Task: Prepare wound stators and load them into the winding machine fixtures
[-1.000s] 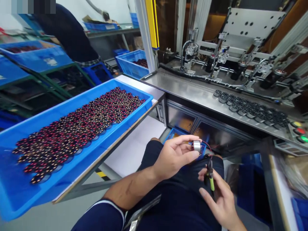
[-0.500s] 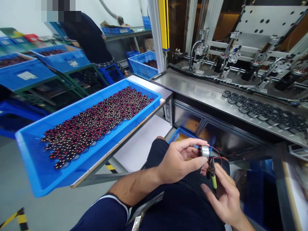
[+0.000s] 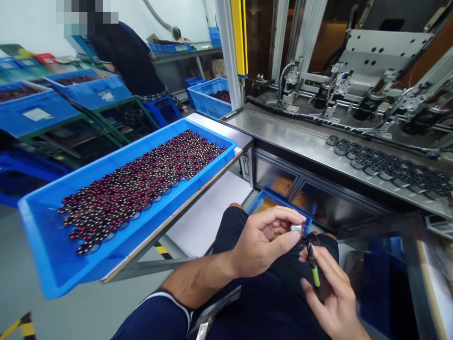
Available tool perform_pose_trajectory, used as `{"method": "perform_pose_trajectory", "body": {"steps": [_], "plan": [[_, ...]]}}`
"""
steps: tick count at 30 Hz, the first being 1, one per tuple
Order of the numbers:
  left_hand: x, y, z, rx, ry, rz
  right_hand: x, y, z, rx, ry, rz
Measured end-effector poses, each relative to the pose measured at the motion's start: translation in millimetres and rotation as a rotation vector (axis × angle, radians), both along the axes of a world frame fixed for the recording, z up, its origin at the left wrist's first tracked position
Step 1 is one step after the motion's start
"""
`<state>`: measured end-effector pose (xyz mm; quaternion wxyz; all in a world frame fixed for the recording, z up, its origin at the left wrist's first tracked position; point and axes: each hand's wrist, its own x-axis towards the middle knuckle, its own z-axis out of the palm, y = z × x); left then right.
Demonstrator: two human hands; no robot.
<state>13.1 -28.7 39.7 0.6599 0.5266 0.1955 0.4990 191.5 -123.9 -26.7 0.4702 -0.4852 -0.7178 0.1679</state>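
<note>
Between the thumb and fingers of my left hand [image 3: 264, 241] is a small round motor stator [image 3: 296, 229] with a silvery side, held above my lap. Thin red wires [image 3: 311, 232] trail from its right side. My right hand [image 3: 332, 293] grips a pair of wire cutters [image 3: 314, 271] with a yellow-green and black handle. The cutters' jaws point up, close to the wires just right of the stator; whether they touch a wire I cannot tell. To the left, a long blue tray [image 3: 46, 236] holds many dark round stators [image 3: 141, 184] with red and copper spots.
A machine [image 3: 354, 89] with metal fixtures stands behind a steel ledge [image 3: 279, 127], where rows of dark round parts [image 3: 385, 163] lie. Below is another blue bin [image 3: 258, 198]. A person [image 3: 123, 56] sits at the back left beside blue crates [image 3: 88, 87].
The camera view has swung left, then nearly settled. My left hand has turned the stator slightly, and the cutters in my right hand have tilted, staying near the wires.
</note>
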Motion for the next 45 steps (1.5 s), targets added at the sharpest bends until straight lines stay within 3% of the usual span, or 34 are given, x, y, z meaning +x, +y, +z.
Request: {"method": "perform_pose_trajectory", "body": {"steps": [14,32,36,39,45], "plan": [[-3.4,-2.4,3.3,0.211,0.175,0.105,-1.0,4.9,5.9,0.057,-0.003,0.034],[-3.1,-1.9,1.1,0.347,0.175,0.110,-3.4,6.1,6.5,0.036,-0.005,-0.033],[-7.3,2.2,-3.7,0.389,0.198,0.086,2.9,4.7,-7.1,-0.062,-0.002,-0.130],[-10.2,9.4,-7.1,0.561,0.216,0.117,8.7,2.7,-13.3,-0.185,0.023,-0.141],[-10.0,21.2,-9.4,0.806,0.242,0.158,18.5,-16.3,0.3,-0.320,0.157,-0.113]]}}
